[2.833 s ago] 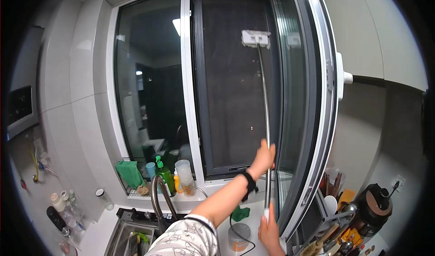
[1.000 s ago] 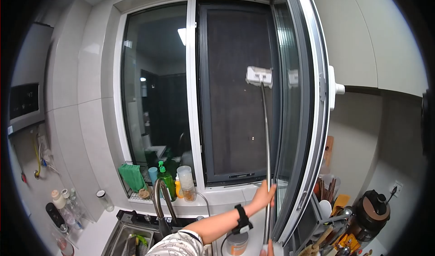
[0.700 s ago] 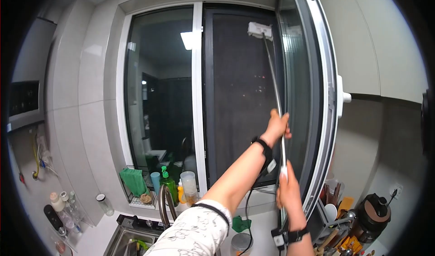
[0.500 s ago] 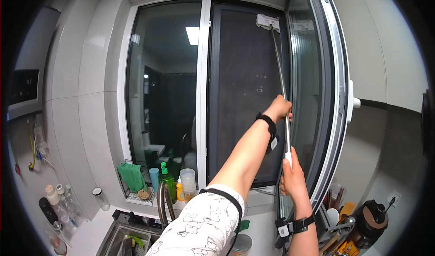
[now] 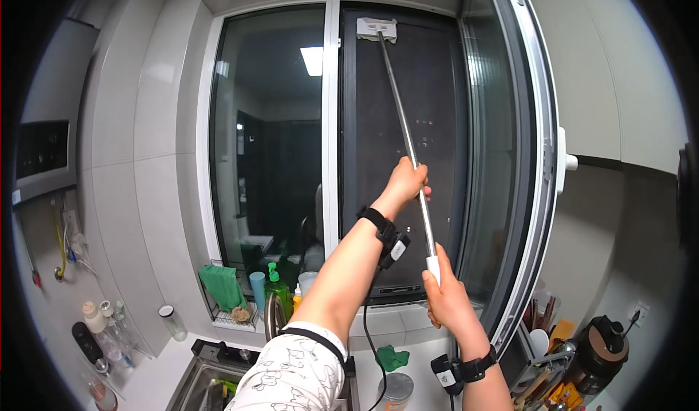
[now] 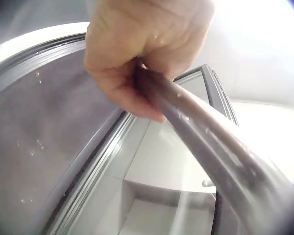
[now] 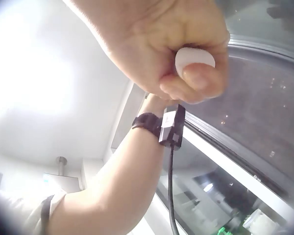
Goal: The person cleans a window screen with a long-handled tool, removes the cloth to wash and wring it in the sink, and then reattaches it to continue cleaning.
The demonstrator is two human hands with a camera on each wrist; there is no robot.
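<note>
A flat white mop head [image 5: 376,29] with a pad lies against the top left of the dark window screen [image 5: 400,105]. Its metal pole [image 5: 399,104] slants down to the right. My left hand [image 5: 408,182] grips the pole about midway; in the left wrist view the fingers of that hand [image 6: 147,54] curl round the wet-looking pole [image 6: 210,132]. Lower down, my right hand [image 5: 450,298] holds the white handle end [image 5: 433,267]. The right wrist view shows the right hand [image 7: 166,49] wrapped round the white handle end [image 7: 193,58].
An open window sash [image 5: 539,156] stands at the right. On the sill are a green cloth [image 5: 223,286], a blue cup [image 5: 258,289] and a green bottle [image 5: 277,293]. Below are a faucet [image 5: 274,316], a sink [image 5: 193,382], a jar [image 5: 397,389] and a utensil rack [image 5: 535,364].
From low on the screen, the mop head has risen to the top, then moved from the right side to the left. Both hands have risen and shifted left with the pole, still gripping it.
</note>
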